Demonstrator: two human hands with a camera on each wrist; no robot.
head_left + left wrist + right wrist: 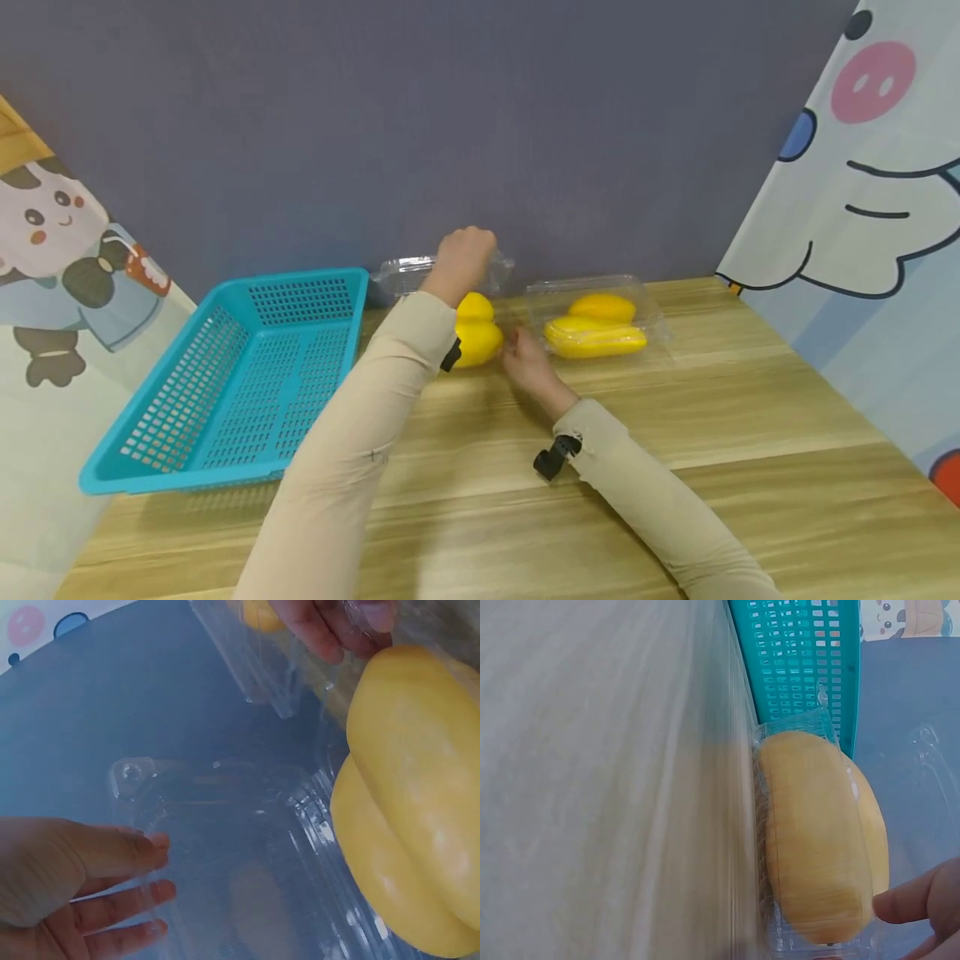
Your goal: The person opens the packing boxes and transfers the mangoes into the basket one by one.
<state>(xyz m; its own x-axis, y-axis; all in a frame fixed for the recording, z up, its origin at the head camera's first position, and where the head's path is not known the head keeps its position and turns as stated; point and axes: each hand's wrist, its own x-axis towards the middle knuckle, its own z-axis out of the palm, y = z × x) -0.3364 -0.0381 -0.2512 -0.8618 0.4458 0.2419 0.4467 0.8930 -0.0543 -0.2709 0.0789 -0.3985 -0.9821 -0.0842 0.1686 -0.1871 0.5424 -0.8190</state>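
A clear plastic clamshell box (791, 724) stands by the back wall, its lid (225, 825) raised. Two plump yellow mangoes (477, 342) lie in its base, partly behind the left sleeve in the head view. My left hand (467, 260) pinches the lid's edge between thumb and fingers. Low at the box's right side, my right hand (528, 364) grips the base's rim, its thumb (904, 902) beside a mango. To the right sits a second clear box (637, 292) with a mango (602, 307) and long yellow fruit (592, 337).
At the left lies a turquoise perforated basket (292, 379), next to the first box. A grey wall (600, 142) closes off the back of the wooden table (480, 517). Printed cartoon sheets (847, 192) hang at both sides.
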